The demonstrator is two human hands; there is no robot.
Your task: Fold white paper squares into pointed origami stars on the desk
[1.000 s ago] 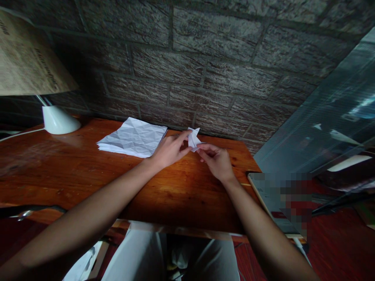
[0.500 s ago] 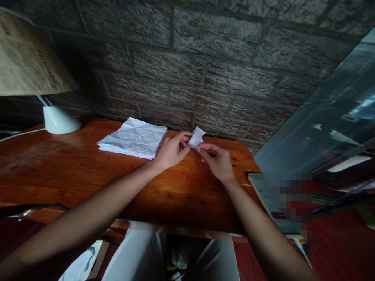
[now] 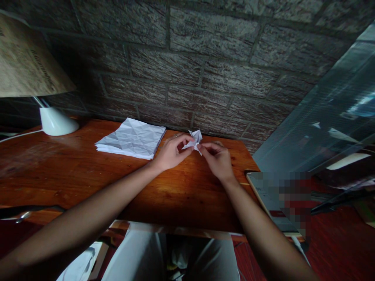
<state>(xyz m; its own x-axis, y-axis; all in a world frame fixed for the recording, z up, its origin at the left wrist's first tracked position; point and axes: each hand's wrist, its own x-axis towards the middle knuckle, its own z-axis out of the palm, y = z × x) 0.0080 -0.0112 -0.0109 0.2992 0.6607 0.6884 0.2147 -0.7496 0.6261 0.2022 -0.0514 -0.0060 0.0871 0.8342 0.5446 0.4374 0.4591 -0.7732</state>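
Observation:
A small folded piece of white paper (image 3: 194, 140) is held between both hands above the far edge of the wooden table (image 3: 88, 179). My left hand (image 3: 170, 152) pinches its left side with thumb and fingers. My right hand (image 3: 217, 159) pinches its right lower corner, fingers curled. The two hands nearly touch at the paper. A stack of creased white paper sheets (image 3: 131, 138) lies flat on the table just left of my left hand.
A lamp with a white base (image 3: 55, 121) and a beige shade (image 3: 27, 62) stands at the table's far left. A brick wall (image 3: 205, 66) runs behind. A book or board (image 3: 272, 199) lies at the table's right edge beside a glass panel (image 3: 328, 117).
The small paper has been turned and refolded between the fingers; it now looks crumpled and pointed. Both hands have drawn closer together and stayed at the same spot.

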